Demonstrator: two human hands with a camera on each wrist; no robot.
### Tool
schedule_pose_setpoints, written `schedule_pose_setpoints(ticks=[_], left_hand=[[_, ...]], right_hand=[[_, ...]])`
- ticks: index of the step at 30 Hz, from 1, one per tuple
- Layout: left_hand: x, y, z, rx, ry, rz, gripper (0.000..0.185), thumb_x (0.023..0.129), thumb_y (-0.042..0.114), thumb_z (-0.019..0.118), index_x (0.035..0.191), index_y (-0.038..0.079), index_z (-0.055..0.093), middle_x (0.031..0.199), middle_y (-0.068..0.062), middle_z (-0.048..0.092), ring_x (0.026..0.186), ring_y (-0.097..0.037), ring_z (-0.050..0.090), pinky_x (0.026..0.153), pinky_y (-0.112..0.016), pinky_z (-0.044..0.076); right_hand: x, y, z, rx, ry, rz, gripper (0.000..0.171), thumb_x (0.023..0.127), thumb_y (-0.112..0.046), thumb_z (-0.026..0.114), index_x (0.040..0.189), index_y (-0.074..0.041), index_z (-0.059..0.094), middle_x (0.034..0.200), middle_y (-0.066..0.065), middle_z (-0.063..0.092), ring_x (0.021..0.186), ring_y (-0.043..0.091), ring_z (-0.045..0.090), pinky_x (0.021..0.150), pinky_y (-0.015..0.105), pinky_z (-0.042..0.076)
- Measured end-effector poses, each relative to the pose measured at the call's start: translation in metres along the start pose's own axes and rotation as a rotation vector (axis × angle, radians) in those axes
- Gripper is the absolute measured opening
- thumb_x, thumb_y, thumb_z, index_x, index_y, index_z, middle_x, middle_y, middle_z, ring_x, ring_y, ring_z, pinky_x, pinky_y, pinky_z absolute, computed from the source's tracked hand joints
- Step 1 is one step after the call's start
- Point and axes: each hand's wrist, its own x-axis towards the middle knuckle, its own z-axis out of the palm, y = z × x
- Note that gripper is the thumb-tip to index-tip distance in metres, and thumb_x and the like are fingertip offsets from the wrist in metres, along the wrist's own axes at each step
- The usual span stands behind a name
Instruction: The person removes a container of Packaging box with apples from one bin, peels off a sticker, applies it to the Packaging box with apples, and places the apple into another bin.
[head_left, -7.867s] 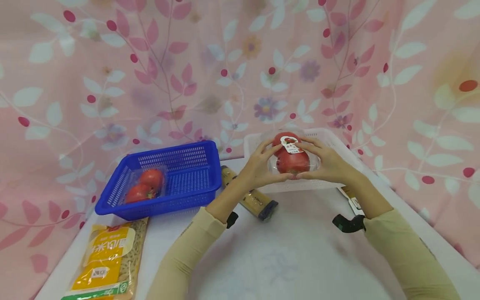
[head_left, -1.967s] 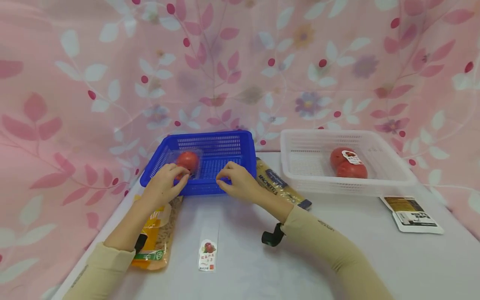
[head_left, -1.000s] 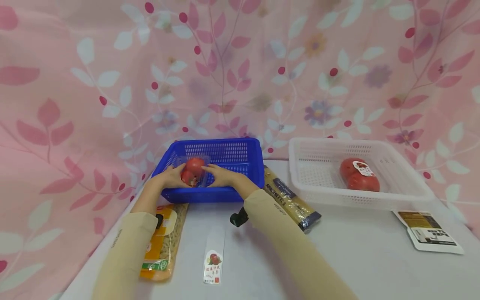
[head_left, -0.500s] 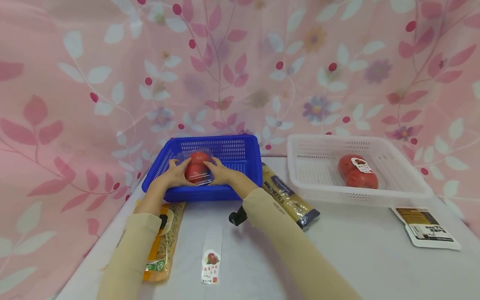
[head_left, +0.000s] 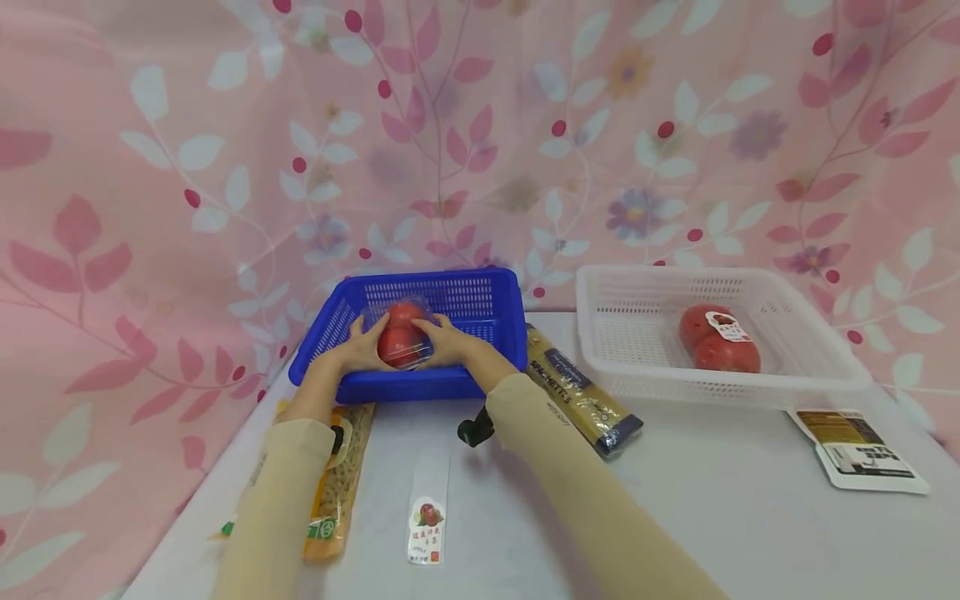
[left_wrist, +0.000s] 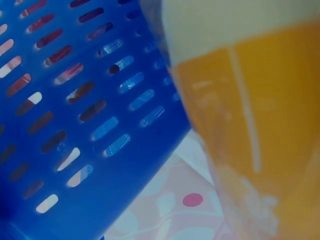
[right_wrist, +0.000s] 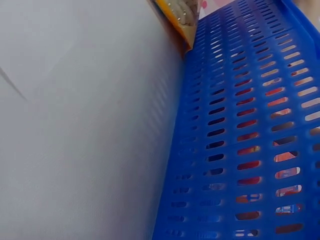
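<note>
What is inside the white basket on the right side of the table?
The white basket holds one clear pack of red tomatoes with a small label on top. Its near wall partly hides the basket floor, so the pack's underside cannot be seen.

Left wrist view: blurred at close range; only the blue slotted plastic basket (left_wrist: 75, 115) wall and an orange-yellow packet (left_wrist: 260, 125) show, both cut by the edges; hand unseen
Right wrist view: basket wall and white table (right_wrist: 75, 125) only; hand out of sight
Clear plastic tomato pack (head_left: 402, 337): sides covered by the left hand (head_left: 358, 350) and right hand (head_left: 450, 346)
Small paper label (head_left: 427, 525): print too small to read
Forearms: cut off at the bottom edge
</note>
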Motion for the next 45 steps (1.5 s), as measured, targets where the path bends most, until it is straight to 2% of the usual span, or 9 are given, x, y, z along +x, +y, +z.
schedule_pose_setpoints(ticks=[4, 12, 19, 23, 29, 36, 40, 45], left_hand=[[0.001, 0.001, 0.003, -0.008, -0.009, -0.016, 0.105, 0.077, 0.033, 0.071, 0.147, 0.010, -0.004, 0.141, -0.030, -0.018, 0.126, -0.057, 0.004, 0.096, -0.067, 0.022], [0.002, 0.001, 0.001, 0.035, 0.000, -0.004, 0.108, 0.074, 0.039, 0.073, 0.147, 0.011, -0.002, 0.142, -0.033, -0.015, 0.127, -0.057, 0.001, 0.095, -0.068, 0.022], [0.001, 0.002, 0.000, 0.045, -0.002, 0.023, 0.109, 0.074, 0.039, 0.073, 0.147, 0.009, -0.002, 0.141, -0.038, -0.008, 0.127, -0.058, 0.001, 0.094, -0.068, 0.021], [-0.003, 0.004, -0.002, 0.051, 0.024, 0.041, 0.109, 0.072, 0.040, 0.074, 0.147, 0.008, 0.002, 0.143, -0.037, -0.002, 0.129, -0.055, -0.001, 0.094, -0.069, 0.021], [-0.003, 0.005, -0.005, 0.020, 0.095, 0.106, 0.107, 0.068, 0.041, 0.078, 0.147, 0.009, 0.012, 0.146, -0.030, 0.013, 0.133, -0.048, -0.004, 0.096, -0.066, 0.022], [-0.002, 0.001, -0.005, 0.022, 0.146, 0.099, 0.112, 0.064, 0.052, 0.077, 0.148, 0.012, 0.013, 0.145, -0.032, 0.007, 0.131, -0.050, 0.006, 0.096, -0.066, 0.022], [-0.005, 0.001, -0.006, 0.008, 0.178, 0.092, 0.113, 0.063, 0.057, 0.075, 0.148, 0.015, 0.014, 0.147, -0.031, 0.001, 0.130, -0.052, 0.011, 0.095, -0.066, 0.025], [-0.013, 0.005, -0.011, -0.014, 0.215, 0.094, 0.112, 0.062, 0.059, 0.074, 0.148, 0.018, 0.014, 0.147, -0.029, -0.006, 0.131, -0.051, 0.008, 0.095, -0.066, 0.023]], right_hand=[[0.001, 0.003, 0.001, -0.024, 0.012, -0.017, 0.085, 0.078, -0.026, 0.073, 0.146, -0.022, 0.023, 0.152, 0.012, 0.002, 0.132, 0.035, 0.026, 0.100, 0.045, 0.035], [0.003, 0.003, 0.000, -0.053, 0.024, -0.041, 0.089, 0.076, -0.039, 0.072, 0.146, -0.016, 0.023, 0.150, 0.016, 0.015, 0.137, 0.030, 0.017, 0.105, 0.046, 0.026], [0.004, -0.002, 0.000, -0.083, 0.041, -0.032, 0.087, 0.076, -0.035, 0.074, 0.146, -0.017, 0.024, 0.150, 0.016, 0.016, 0.136, 0.030, 0.020, 0.105, 0.043, 0.027], [0.004, -0.008, -0.001, -0.083, 0.053, -0.043, 0.088, 0.075, -0.032, 0.076, 0.145, -0.014, 0.026, 0.149, 0.017, 0.018, 0.136, 0.030, 0.020, 0.104, 0.042, 0.028], [0.003, -0.014, -0.004, -0.142, 0.097, -0.062, 0.087, 0.074, -0.031, 0.076, 0.144, -0.011, 0.029, 0.147, 0.019, 0.022, 0.135, 0.031, 0.020, 0.103, 0.042, 0.030], [-0.001, -0.016, -0.005, -0.103, 0.162, -0.135, 0.086, 0.073, -0.033, 0.077, 0.143, -0.014, 0.031, 0.146, 0.024, 0.021, 0.130, 0.039, 0.026, 0.099, 0.046, 0.035], [-0.003, -0.013, -0.005, -0.073, 0.166, -0.147, 0.083, 0.076, -0.030, 0.075, 0.144, -0.014, 0.030, 0.147, 0.024, 0.016, 0.132, 0.040, 0.023, 0.100, 0.048, 0.033], [-0.005, -0.011, -0.006, -0.027, 0.160, -0.174, 0.083, 0.078, -0.023, 0.073, 0.146, -0.017, 0.025, 0.150, 0.022, 0.010, 0.135, 0.037, 0.017, 0.101, 0.050, 0.030]])
